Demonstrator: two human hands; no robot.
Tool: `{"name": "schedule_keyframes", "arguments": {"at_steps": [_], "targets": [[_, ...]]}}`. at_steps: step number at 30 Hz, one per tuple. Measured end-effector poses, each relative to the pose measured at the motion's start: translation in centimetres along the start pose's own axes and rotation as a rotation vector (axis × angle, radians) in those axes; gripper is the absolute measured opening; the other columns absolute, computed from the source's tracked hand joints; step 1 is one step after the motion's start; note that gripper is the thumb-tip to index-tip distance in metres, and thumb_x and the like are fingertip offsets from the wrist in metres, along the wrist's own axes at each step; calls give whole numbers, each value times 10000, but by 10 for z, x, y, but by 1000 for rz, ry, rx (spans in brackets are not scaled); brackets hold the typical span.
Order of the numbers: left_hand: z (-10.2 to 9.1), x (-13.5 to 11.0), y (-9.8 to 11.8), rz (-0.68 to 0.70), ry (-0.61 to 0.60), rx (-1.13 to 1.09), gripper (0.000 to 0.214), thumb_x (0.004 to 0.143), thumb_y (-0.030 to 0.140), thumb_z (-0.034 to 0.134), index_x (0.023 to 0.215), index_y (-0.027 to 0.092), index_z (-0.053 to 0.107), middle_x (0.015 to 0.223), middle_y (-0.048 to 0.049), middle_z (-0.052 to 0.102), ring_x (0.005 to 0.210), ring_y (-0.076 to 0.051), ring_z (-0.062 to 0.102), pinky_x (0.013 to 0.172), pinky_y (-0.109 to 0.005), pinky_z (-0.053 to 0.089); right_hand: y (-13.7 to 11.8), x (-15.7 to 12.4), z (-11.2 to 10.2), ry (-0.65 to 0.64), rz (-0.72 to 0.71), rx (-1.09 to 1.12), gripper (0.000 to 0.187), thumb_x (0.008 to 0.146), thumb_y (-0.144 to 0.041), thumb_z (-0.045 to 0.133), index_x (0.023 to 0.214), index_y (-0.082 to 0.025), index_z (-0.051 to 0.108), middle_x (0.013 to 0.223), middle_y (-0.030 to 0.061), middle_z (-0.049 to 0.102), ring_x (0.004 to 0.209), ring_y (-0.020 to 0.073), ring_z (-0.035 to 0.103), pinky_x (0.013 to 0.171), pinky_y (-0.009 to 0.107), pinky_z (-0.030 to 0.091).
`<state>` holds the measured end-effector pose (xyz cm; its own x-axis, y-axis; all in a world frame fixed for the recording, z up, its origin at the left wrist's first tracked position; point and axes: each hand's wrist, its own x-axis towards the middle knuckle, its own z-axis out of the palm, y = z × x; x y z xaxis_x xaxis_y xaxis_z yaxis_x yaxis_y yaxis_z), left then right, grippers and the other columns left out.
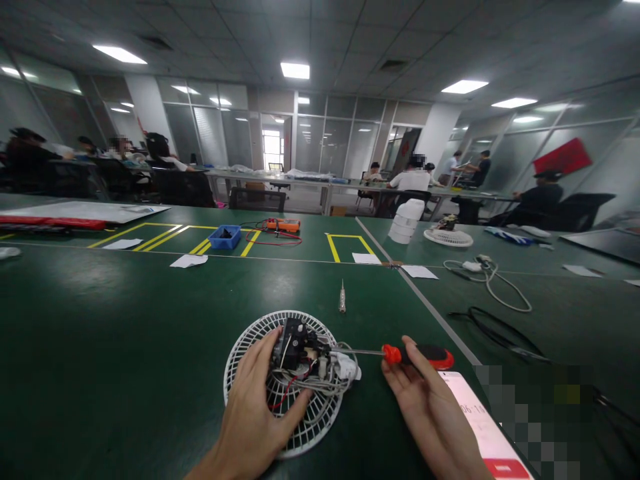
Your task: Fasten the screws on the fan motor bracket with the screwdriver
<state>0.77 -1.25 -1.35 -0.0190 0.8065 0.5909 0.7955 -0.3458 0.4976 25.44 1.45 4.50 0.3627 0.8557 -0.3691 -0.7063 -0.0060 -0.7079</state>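
Note:
A white round fan grille point(235, 353) lies on the green table in front of me. On it sits a black fan motor assembly point(295, 343) with red and black wires and a bundled white cord point(325, 385). My left hand point(260, 400) is wrapped around the near left side of the motor, thumb on the grille side. In my right hand point(425, 400) is a red and black screwdriver point(420, 355), gripped by its handle between thumb and fingers. Its shaft points left, and the tip reaches the motor's right side; exact contact is hidden.
Beyond the grille lies a small clear screwdriver point(343, 298). Near my right wrist is a lit phone point(480, 420). Further off are a blue bin point(225, 238), an orange meter point(283, 225), a black cable point(500, 337), a white cord point(500, 283) and another fan grille point(449, 237). Several people sit behind.

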Motion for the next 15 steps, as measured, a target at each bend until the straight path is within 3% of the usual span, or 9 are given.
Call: {"name": "schedule_keyframes", "arguments": {"at_steps": [4, 9, 12, 15], "targets": [[-2, 1, 1, 10, 5, -12, 822, 868, 463, 689, 1553, 238, 295, 1485, -139, 523, 1354, -326, 520, 1106, -583, 498, -3, -1, 2, 0, 8, 22, 368, 689, -169, 843, 1027, -186, 698, 1006, 80, 742, 962, 217, 722, 829, 318, 620], [-3, 1, 2, -7, -3, -12, 812, 874, 468, 676, 1553, 248, 290, 1488, -122, 522, 1352, -313, 523, 1108, -577, 500, -1, 0, 2, 30, 31, -3, 267, 815, -343, 787, 1045, -229, 709, 830, 27, 701, 752, 173, 698, 625, 259, 604], [-3, 1, 3, -11, -5, -16, 816, 868, 482, 681, 1551, 257, 294, 1486, -116, 524, 1353, -314, 523, 1105, -576, 501, -1, 0, 3, 39, 26, 0, 285, 786, -244, 805, 1052, -202, 709, 828, 13, 687, 710, 147, 680, 599, 221, 584], [-3, 1, 3, -12, -8, -22, 820, 868, 480, 683, 1553, 258, 292, 1491, -115, 520, 1358, -314, 518, 1114, -571, 492, -3, 0, 4, 52, 29, 54, 284, 751, -111, 778, 1019, -161, 700, 919, 47, 720, 825, 163, 713, 726, 239, 611]]}}
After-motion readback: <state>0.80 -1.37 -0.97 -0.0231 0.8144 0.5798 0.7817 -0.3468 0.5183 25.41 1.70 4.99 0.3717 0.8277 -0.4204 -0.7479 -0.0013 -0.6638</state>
